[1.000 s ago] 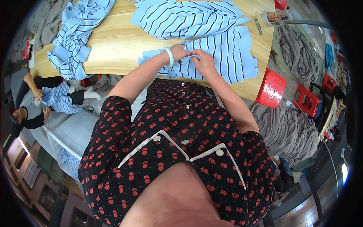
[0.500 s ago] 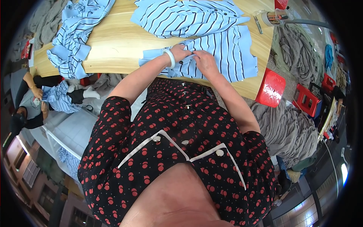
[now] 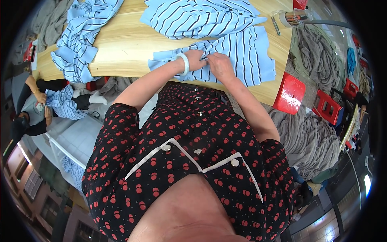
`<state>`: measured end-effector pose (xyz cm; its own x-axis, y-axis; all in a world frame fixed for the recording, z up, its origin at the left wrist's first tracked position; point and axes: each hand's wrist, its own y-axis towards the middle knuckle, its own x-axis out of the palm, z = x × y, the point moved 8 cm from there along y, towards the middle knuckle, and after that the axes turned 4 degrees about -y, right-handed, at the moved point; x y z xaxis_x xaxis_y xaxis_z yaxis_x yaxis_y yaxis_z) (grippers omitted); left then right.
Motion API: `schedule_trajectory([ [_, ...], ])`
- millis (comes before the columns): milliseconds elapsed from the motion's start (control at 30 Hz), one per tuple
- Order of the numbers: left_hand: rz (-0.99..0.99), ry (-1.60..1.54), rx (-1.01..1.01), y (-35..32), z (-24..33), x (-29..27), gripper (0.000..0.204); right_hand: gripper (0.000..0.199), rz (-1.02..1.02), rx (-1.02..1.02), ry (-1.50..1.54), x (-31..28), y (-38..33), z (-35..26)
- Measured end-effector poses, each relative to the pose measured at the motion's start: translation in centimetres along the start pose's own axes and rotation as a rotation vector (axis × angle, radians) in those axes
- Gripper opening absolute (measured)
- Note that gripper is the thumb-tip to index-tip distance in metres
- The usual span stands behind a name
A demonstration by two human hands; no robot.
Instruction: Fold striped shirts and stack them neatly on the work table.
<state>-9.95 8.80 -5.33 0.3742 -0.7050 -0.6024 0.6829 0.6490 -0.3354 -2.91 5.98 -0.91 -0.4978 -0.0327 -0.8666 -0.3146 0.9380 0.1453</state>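
A light blue garment with dark and white stripes [image 3: 252,56] lies spread on the near edge of the wooden table, with folds gathered under my hands. My left hand [image 3: 195,60], below a pale bangle [image 3: 185,64], has its fingers closed on the gathered cloth. Close beside it, my right hand [image 3: 221,66] pinches the same garment, fingertips almost meeting those of the left. The exact bit of cloth between the fingertips is hidden. Just beyond lies a second striped garment [image 3: 193,20] with dark buttons, crumpled.
Another striped garment [image 3: 78,40] hangs over the left part of the table [image 3: 121,48]. At the far right stand a clear cup of tools [image 3: 293,18] and a pair of metal snips [image 3: 275,26]. A red stool [image 3: 289,93] and grey cloth piles [image 3: 310,141] sit right; a co-worker [image 3: 30,105] handles striped cloth left.
My left hand has shifted slightly right and down over the cloth, covering a dark button that showed beside it. The right hand stays nearly in place, its fingers drawn closer to the left.
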Motion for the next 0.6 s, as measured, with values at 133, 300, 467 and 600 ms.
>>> schedule_trajectory([
  [133, 0.082, -0.036, 0.035, -0.1, -0.2, 0.5, 0.026, 0.009, -0.009, -0.018, -0.039, -0.1, 0.1, -0.1],
  [300, 0.199, -0.084, 0.002, -0.5, -0.4, 0.0, 0.025, 0.009, -0.018, 0.001, -0.012, -0.1, 0.3, -0.1],
  [467, 0.220, -0.073, -0.011, -0.6, -0.1, -0.5, 0.023, 0.008, -0.005, 0.065, 0.118, 0.5, 0.0, 0.5],
  [600, 0.198, -0.057, -0.029, -0.7, -0.2, -0.6, 0.022, 0.010, 0.053, 0.103, 0.159, 0.3, -0.1, 0.4],
])
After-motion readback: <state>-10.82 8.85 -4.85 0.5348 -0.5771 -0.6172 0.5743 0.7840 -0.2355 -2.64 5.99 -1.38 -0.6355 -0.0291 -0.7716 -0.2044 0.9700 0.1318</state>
